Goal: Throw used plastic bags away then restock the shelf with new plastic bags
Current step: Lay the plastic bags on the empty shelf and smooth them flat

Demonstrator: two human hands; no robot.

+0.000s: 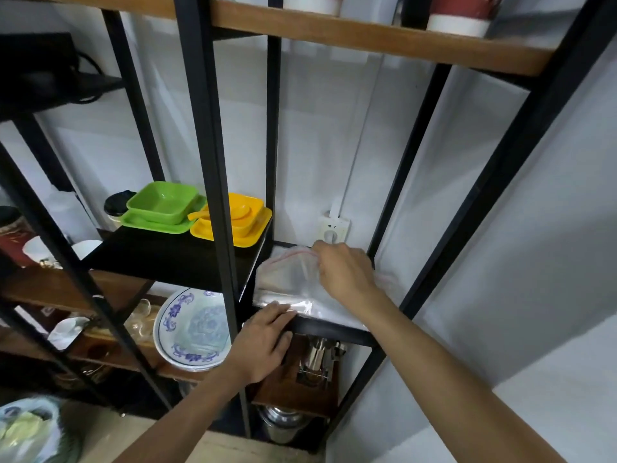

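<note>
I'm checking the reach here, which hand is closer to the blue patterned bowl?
Left. The left hand rests at the shelf edge just right of the blue patterned bowl; the right hand is higher and farther right, on the plastic bags.

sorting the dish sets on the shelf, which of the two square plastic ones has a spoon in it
The yellow square plastic bowl-and-plate set, the one nearer the clear plastic bags. A yellow spoon lies in it; the green square plastic set to its left holds none.

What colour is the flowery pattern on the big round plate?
Blue on white: the plate shows it clearly in the head view.
</note>
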